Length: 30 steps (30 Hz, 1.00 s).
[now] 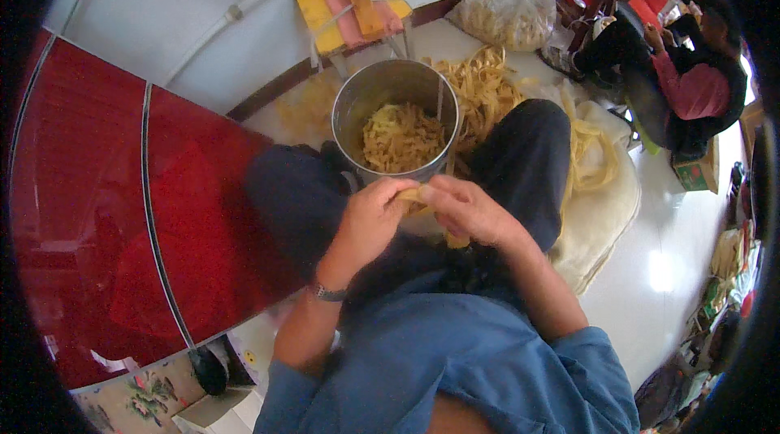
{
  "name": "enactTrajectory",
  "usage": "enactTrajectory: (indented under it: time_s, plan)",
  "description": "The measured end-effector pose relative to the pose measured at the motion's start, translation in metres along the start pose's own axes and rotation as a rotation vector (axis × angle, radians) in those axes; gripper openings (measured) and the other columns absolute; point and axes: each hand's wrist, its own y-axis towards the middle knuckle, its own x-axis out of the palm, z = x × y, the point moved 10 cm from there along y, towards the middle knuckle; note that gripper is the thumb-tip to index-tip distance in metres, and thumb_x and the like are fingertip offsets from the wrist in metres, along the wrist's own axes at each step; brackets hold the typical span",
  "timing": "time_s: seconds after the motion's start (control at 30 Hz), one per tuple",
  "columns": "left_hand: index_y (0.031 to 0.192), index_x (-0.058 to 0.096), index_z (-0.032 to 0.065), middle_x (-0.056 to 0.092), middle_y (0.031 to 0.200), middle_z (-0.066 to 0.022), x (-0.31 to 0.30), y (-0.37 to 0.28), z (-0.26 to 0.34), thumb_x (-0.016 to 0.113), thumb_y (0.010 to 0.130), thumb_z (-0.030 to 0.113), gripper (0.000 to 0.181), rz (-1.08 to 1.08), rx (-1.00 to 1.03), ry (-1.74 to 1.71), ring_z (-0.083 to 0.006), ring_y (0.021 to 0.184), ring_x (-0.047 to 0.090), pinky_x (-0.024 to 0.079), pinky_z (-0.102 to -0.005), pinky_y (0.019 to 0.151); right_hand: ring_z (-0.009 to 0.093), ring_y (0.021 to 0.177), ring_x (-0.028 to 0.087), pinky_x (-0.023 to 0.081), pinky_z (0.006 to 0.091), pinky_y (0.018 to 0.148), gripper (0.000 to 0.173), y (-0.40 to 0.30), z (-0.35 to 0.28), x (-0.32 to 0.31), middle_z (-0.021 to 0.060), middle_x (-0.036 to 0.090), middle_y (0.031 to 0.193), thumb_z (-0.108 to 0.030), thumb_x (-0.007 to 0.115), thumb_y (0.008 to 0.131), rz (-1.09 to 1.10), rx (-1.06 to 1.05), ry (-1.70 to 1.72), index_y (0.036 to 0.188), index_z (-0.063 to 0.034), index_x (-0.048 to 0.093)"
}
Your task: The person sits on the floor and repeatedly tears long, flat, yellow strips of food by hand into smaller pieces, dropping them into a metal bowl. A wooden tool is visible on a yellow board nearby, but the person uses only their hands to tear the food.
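Observation:
My left hand (370, 224) and my right hand (470, 209) meet in front of my lap, just past my shirt. Between their fingertips they pinch a tan, flat strip (411, 194). Part of it is hidden by the fingers, and a loose bit shows below my right hand. Just beyond stands a round metal pot (367, 88), set between my knees. Inside lie many short tan folded pieces (405, 138), with a paler yellow patch among them. A heap of long, flat tan strips (487, 89) spreads on the floor behind the pot's right side.
A yellow-topped stool (317, 7) with a wooden piece tied on it stands by the wall. Red glossy cabinet panels (207, 233) rise at left. A filled plastic bag (509, 7) and a seated person (694, 89) are at upper right. A pale sack (600, 233) lies beside my right knee.

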Motion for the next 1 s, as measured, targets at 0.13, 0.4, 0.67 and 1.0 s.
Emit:
enactTrajectory:
  time_s: [0.13,0.4,0.67,1.0]
  plan:
    - [0.106,0.064,0.0021,0.065,0.103,-0.0119,0.003,0.001,-0.014,0.062,0.086,0.002,0.020,-0.006,-0.096,-0.059,-0.0207,0.096,0.064,0.051,-0.0310,0.083,0.011,0.075,0.059,0.051,0.0316,0.066,0.034,0.005,-0.021,-0.015,0.0055,0.066,0.083,-0.032,0.070,0.090,0.251,-0.381,-0.321,0.103,-0.0019,0.061]
    - [0.105,0.057,0.0012,0.057,0.113,-0.0121,0.001,-0.001,0.026,0.058,0.084,-0.004,0.022,0.046,0.220,0.117,-0.0246,0.100,0.061,0.050,-0.0324,0.086,0.008,0.057,0.042,0.036,0.0241,0.053,0.043,0.003,0.007,-0.014,-0.0021,0.048,0.067,-0.046,0.045,0.100,0.137,0.064,0.048,0.104,-0.0066,0.063]
    - [0.128,0.053,0.0022,0.056,0.121,-0.0173,0.017,-0.005,0.042,0.056,0.085,-0.003,0.043,-0.179,0.290,0.041,-0.0314,0.112,0.057,0.046,-0.0363,0.097,0.005,0.044,0.028,0.022,0.0222,0.040,0.048,-0.010,0.030,0.017,-0.0057,0.036,0.056,-0.048,0.045,0.099,-0.353,0.300,0.075,0.088,-0.0034,0.058]
    - [0.111,0.059,0.0020,0.060,0.110,-0.0147,0.023,-0.006,0.047,0.060,0.087,0.003,0.024,-0.239,0.374,0.028,-0.0302,0.105,0.060,0.048,-0.0370,0.089,0.010,0.045,0.043,0.031,0.0261,0.041,0.067,-0.017,0.034,0.021,-0.0012,0.049,0.057,-0.070,0.046,0.089,-0.575,0.308,-0.105,0.087,-0.0058,0.065]
